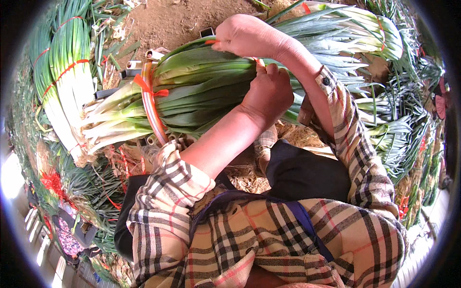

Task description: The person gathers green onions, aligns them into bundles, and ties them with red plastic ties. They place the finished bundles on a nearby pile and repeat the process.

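Observation:
A thick bunch of green onions (201,93) lies across in front of me, white stems to the left and green leaves to the right. A red-orange band (153,111) circles it near the stems, with red twine tied in a knot there. My left hand (270,90) is on the leaves, its fingers pinching red twine (256,60). Above it, on the bunch's far side, my right hand (241,36) is closed on a red twine end (211,41). The twine between the two hands is mostly hidden.
Tied bunches of green onions stand at the left (68,72), and another bunch (371,32) lies at the upper right. White tube ends (155,54) show beside the bunch. Loose red twine (54,183) lies lower left, near a person (74,230). Bare soil (173,21) shows beyond.

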The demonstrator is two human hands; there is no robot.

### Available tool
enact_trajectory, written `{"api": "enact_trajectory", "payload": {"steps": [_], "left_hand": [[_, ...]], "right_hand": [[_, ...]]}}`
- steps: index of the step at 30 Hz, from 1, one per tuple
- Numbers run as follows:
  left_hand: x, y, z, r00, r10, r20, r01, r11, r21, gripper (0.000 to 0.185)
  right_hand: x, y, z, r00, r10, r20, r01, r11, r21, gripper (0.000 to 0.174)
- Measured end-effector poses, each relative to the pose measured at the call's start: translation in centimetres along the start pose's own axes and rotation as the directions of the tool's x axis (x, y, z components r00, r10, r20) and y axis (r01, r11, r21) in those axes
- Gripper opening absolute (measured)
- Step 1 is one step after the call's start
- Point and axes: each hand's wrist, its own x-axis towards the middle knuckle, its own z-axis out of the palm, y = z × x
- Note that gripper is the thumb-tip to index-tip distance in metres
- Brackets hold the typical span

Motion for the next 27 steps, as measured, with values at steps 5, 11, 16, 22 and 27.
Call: {"api": "enact_trajectory", "payload": {"steps": [5,11,16,22,27], "left_hand": [[0.8,0.5,-0.5,0.976,-0.03,0.217,0.026,0.999,0.024,0.02],[2.1,0.2,1.3,0.99,-0.141,0.015,0.142,0.986,-0.089,0.023],[5.2,-1.9,-2.4,0.892,-0.216,0.397,0.305,0.936,-0.176,0.016],[7.4,-4.6,-2.5,0.87,-0.173,0.462,0.264,0.954,-0.141,0.011],[9.6,-5.4,-3.8,0.615,-0.083,0.784,0.254,0.962,-0.098,0.023]], "right_hand": [[0.6,-2.7,0.7,0.971,-0.091,0.22,0.104,0.993,-0.05,0.03],[-1.1,-3.2,-1.6,0.997,0.005,0.082,-0.011,0.997,0.078,0.039],[-8.6,-3.0,-5.8,0.86,0.165,-0.483,-0.182,0.983,0.011,0.029],[-16.5,-7.5,-1.4,0.945,0.186,-0.27,-0.101,0.949,0.298,0.014],[-11.9,-8.7,3.1,0.994,-0.039,-0.105,0.006,0.954,-0.298,0.042]]}}
